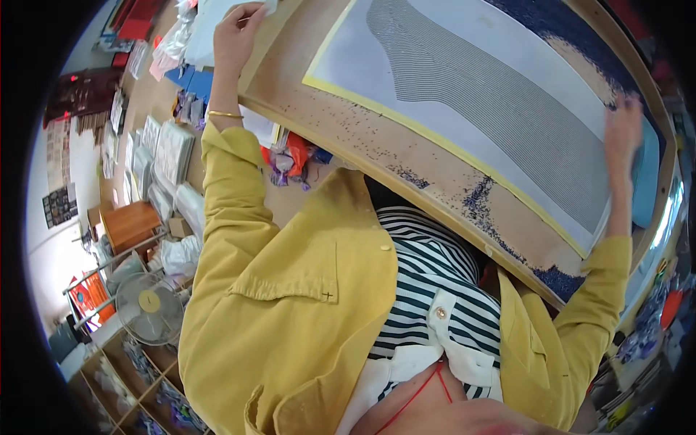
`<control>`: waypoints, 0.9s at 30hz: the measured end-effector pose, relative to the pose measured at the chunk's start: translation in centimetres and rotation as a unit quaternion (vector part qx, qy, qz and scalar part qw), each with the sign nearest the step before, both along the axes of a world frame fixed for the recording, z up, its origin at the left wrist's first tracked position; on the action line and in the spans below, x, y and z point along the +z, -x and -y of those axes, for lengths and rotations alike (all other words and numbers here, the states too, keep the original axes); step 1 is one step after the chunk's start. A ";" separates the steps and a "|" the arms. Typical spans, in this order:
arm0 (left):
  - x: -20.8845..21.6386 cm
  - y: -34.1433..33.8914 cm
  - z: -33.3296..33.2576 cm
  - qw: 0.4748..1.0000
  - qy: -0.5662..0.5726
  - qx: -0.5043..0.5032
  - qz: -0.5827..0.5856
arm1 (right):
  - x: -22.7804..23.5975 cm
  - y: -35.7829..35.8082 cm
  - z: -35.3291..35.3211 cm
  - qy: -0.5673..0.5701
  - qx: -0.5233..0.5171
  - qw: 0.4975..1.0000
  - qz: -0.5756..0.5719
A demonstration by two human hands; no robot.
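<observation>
A wide wooden tray [286, 119] with a raised rim stretches in front of me. In it lies a white sheet [341, 54] with yellow edges, bearing a long curved band of fine dark parallel lines [478, 101]. Tiny dark blue beads or grains [558, 281] are heaped in the near corner, and more of them [533, 16] bank up along the far side. My right hand [623, 134] is over the sheet's right end, blurred, beside a light blue object [645, 177]. Beyond the tray's left rim, my left hand [238, 32] is closed in a pinch; its contents are unclear.
Stacked wrapped packs [170, 152] stand at the left on a tan surface. Orange and purple bags [290, 159] lie below the tray's left edge. Farther off are a standing fan [148, 308] and wooden compartments [134, 373]. Assorted packets [652, 326] crowd the right side.
</observation>
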State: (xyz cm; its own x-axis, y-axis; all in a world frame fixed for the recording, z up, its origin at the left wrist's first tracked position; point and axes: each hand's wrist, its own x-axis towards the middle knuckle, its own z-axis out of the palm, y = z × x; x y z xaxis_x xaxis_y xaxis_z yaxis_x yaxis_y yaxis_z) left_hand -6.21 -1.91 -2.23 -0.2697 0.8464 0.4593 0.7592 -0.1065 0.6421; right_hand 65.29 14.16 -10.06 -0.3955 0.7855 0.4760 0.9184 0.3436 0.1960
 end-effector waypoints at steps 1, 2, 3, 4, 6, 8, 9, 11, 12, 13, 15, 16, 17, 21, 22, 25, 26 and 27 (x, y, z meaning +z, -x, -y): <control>0.3 0.5 1.5 0.999 0.017 0.031 0.004 | 1.0 8.4 3.7 -0.016 0.121 0.991 -0.054; 0.4 0.0 0.9 0.999 0.031 0.038 0.014 | 1.6 12.9 6.7 0.037 0.182 0.980 -0.075; 0.4 -0.3 0.5 0.998 0.045 0.046 0.024 | 2.4 16.7 9.2 0.092 0.243 0.961 -0.097; 0.3 -0.3 0.6 0.996 0.060 0.057 0.033 | 4.5 21.0 11.7 0.166 0.265 0.946 -0.084; -0.1 -0.3 0.1 0.996 0.061 0.050 0.033 | 5.2 26.3 14.9 0.180 0.275 0.944 -0.002; -0.4 -0.3 -0.6 0.997 0.064 0.037 0.030 | 4.3 29.6 15.8 0.184 0.284 0.941 0.003; -0.6 0.1 -0.6 0.997 0.067 0.034 0.029 | 3.9 30.8 15.8 0.189 0.298 0.936 0.006; -0.7 1.0 -0.7 0.995 0.081 0.050 0.014 | 3.4 32.2 15.7 0.183 0.308 0.933 0.015; -0.9 1.5 -0.9 0.994 0.096 0.061 0.002 | 3.2 32.7 15.6 0.176 0.315 0.932 0.025; -1.2 1.9 -0.9 0.991 0.111 0.072 -0.011 | 3.0 33.2 15.7 0.170 0.321 0.931 0.035; -1.5 1.9 -0.5 0.988 0.130 0.084 -0.018 | 2.8 33.5 16.0 0.169 0.329 0.928 0.048; -1.3 1.6 -0.7 0.969 0.191 0.110 -0.107 | 3.0 33.4 16.6 0.188 0.341 0.920 0.051; -0.4 0.7 -0.8 0.939 0.251 0.134 -0.195 | 3.4 33.0 17.4 0.207 0.353 0.911 0.055; 0.7 0.2 -1.0 0.841 0.363 0.178 -0.360 | 4.1 32.7 18.9 0.239 0.366 0.896 0.073; 0.6 0.4 -1.0 0.839 0.367 0.181 -0.359 | 4.1 32.8 19.2 0.235 0.352 0.902 0.084; 1.0 0.4 -1.3 0.838 0.366 0.185 -0.359 | 4.2 33.0 19.7 0.228 0.345 0.907 0.082; 1.0 0.1 -1.1 0.892 0.323 0.164 -0.270 | 3.9 33.1 19.8 0.232 0.367 0.899 0.061; 1.1 -0.2 -0.6 0.934 0.273 0.144 -0.180 | 4.2 33.2 19.9 0.223 0.367 0.901 0.059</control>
State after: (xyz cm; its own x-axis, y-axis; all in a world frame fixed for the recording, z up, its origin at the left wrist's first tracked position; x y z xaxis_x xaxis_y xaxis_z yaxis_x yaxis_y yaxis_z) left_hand -6.03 -1.34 -1.14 -0.4333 0.8973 0.0845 0.8832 0.4041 0.2381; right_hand 32.07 -5.79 -5.90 -0.9136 0.3948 0.0979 0.3937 0.9187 -0.0305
